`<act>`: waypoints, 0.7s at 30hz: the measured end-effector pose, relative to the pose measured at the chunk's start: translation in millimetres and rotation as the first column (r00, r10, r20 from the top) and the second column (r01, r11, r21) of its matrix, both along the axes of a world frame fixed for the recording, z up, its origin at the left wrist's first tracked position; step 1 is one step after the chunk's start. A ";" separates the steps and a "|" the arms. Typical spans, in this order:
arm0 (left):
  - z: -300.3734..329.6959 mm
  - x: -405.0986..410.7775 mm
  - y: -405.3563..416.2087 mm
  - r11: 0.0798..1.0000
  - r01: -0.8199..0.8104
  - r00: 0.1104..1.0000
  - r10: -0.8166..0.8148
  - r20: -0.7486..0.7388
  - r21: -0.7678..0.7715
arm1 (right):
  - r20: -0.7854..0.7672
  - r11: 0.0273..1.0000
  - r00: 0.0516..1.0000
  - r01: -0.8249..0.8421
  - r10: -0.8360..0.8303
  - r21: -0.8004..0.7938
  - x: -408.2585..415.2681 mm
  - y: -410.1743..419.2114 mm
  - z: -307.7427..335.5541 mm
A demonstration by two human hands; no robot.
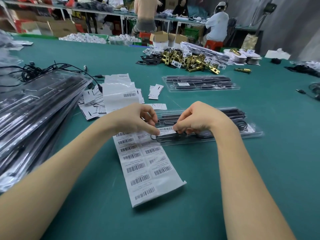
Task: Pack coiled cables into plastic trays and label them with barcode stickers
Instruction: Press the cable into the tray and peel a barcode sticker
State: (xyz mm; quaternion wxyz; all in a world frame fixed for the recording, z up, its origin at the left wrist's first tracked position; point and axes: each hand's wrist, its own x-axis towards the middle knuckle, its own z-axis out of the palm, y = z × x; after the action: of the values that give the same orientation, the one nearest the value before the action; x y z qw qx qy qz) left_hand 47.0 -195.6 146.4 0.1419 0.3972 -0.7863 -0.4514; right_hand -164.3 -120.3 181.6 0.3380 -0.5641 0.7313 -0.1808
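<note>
Your left hand (138,119) pinches the left end of the sticker (165,129) and your right hand (194,118) pinches the right end. The sticker sits stretched between your fingertips, on or just above the near tray (225,135); I can't tell if it's touching yet. That tray lies on the mat (259,170) right in front of you, with black parts inside.

To do it well: keep the sticker taut and level with the tray's long edge, land one end first, then wipe across to the other end so no bubble or crease crosses the bars. Don't let it fold back on your fingers.

Sheet (147,163) of barcodes lies just under your left wrist, its top edge tucked at the tray; lifting that wrist could drag it. Tray stack (38,108) is at left, near your forearm. Loose cards (94,103) and a bag (119,90) lie behind your hands, a labelled tray (200,83) is further back, and brass latches (188,60) well apart. None of them block you.
</note>
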 end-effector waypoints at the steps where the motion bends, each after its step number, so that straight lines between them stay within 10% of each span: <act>1: -0.2 0.1 -0.1 1.000 -0.001 1.000 0.001 -0.001 0.001 | -0.017 1.000 1.000 -0.002 0.002 0.004 0.8 -0.1 -0.1; 21: -4.1 -5.2 6.4 0.887 0.153 0.988 -0.141 0.059 -0.435 | -0.107 0.990 0.984 -0.137 0.139 0.028 -5.0 0.4 0.3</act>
State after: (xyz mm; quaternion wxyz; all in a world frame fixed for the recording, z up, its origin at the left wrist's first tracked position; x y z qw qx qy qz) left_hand 41.8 -189.1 142.2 0.1830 0.3003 -0.8972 -0.2671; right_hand -169.3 -119.9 181.8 0.3150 -0.6188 0.7098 -0.1183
